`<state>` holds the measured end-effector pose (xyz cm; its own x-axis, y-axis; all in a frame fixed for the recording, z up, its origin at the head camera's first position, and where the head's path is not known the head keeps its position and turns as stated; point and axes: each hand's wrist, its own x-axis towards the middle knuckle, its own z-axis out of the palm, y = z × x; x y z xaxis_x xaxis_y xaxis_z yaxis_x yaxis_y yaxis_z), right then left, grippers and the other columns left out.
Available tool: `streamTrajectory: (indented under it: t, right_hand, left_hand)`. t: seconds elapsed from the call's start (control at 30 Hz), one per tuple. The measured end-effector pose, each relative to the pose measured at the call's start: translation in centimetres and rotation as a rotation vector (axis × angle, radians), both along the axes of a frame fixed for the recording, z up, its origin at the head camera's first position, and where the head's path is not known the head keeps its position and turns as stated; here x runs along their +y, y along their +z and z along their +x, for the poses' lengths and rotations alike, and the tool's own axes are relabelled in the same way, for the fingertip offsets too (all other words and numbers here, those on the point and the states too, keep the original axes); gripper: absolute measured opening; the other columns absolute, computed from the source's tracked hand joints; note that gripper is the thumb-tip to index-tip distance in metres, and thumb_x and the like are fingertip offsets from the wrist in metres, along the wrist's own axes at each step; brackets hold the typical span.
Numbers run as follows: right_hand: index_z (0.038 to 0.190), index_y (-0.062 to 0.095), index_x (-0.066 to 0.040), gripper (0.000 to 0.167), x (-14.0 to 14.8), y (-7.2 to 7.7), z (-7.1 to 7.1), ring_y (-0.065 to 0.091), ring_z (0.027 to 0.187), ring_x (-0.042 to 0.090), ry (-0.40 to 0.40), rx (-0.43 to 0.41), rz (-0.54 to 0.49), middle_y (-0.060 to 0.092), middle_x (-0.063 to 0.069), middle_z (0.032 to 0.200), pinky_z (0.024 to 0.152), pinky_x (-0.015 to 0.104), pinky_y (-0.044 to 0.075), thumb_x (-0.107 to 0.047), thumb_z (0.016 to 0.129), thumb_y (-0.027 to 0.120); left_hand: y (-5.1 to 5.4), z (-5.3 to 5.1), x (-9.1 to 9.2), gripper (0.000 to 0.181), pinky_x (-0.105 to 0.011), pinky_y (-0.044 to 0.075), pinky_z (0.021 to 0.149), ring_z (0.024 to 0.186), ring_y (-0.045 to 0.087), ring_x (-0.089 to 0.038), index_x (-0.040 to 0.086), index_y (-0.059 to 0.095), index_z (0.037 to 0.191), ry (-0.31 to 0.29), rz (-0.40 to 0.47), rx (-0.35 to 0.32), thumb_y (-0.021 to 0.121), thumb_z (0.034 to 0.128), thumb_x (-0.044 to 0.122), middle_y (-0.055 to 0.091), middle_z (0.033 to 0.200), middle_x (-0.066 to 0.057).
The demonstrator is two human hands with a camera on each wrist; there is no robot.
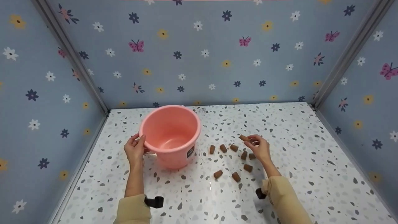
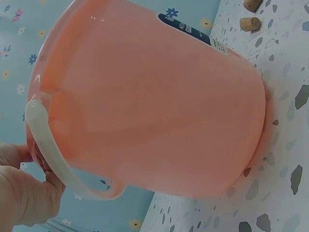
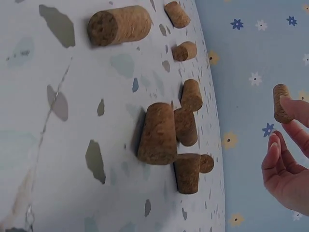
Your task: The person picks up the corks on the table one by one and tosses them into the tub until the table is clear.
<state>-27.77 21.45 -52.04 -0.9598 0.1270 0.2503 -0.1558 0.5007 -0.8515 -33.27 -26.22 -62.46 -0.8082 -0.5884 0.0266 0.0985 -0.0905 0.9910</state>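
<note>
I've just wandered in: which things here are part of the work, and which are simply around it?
Part of the work, it seems:
pink bucket, held at the rim by the left hand
cork pinched in the right hand
loose corks lying nearby

Simply around it:
speckled table
flowered walls
dark wrist gadgets

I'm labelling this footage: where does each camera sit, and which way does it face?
Head: worn on the head, facing forward and down at a pink bucket and corks; left hand, right hand and sleeves show.
Left wrist: worn there, facing the bucket's side; part of that hand shows.
Right wrist: worn there, facing loose corks; fingers pinching one show.
Head and left wrist share the bucket.
</note>
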Motion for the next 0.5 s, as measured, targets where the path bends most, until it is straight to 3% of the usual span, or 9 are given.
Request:
streamTrajectory:
  t: [0.23, 0.33, 0.47, 0.5]
  right_hand:
    - [0.094, 0.064, -0.005, 0.023, -2.0, 1.0, -0.2, 0.054, 0.071, 0.018, 0.032, 0.0, -0.011, 0.061, 0.008, 0.082, 0.061, 0.025, 0.043, -0.017, 0.076, 0.071]
    - [0.094, 0.064, -0.005, 0.023, -2.8, 1.4, -0.2, 0.054, 0.07, 0.018, 0.053, 0.02, -0.023, 0.061, 0.008, 0.082, 0.062, 0.026, 0.044, -0.016, 0.076, 0.071]
    - [0.094, 0.064, -0.004, 0.022, -3.8, 1.8, -0.2, 0.054, 0.069, 0.017, 0.079, 0.051, -0.041, 0.061, 0.007, 0.081, 0.062, 0.027, 0.045, -0.016, 0.076, 0.071]
    - [0.094, 0.064, -0.004, 0.022, -4.0, 1.9, -0.2, 0.055, 0.07, 0.017, 0.089, 0.061, -0.05, 0.061, 0.007, 0.081, 0.062, 0.027, 0.045, -0.016, 0.076, 0.07]
  left_hand:
    - [0.4, 0.3, 0.3, 0.058, -0.03, 0.051, 0.047, 0.062, 0.06, -0.024, 0.019, 0.056, 0.113, 0.016, -0.027, 0.012, 0.067, 0.0677, 0.054, 0.06, 0.09, -0.011]
    - [2.2, 1.4, 0.8, 0.057, -0.029, 0.052, 0.047, 0.061, 0.061, -0.02, 0.019, 0.056, 0.114, -0.007, 0.006, -0.027, 0.068, 0.0689, 0.051, 0.061, 0.089, -0.009]
    - [5.9, 3.4, 1.6, 0.048, -0.034, 0.052, 0.048, 0.059, 0.06, -0.021, 0.011, 0.054, 0.117, -0.062, 0.117, -0.046, 0.068, 0.0769, 0.033, 0.061, 0.088, -0.012]
    - [6.0, 3.5, 1.6, 0.047, -0.034, 0.052, 0.048, 0.059, 0.06, -0.021, 0.011, 0.054, 0.117, -0.067, 0.126, -0.035, 0.068, 0.0772, 0.032, 0.061, 0.087, -0.012]
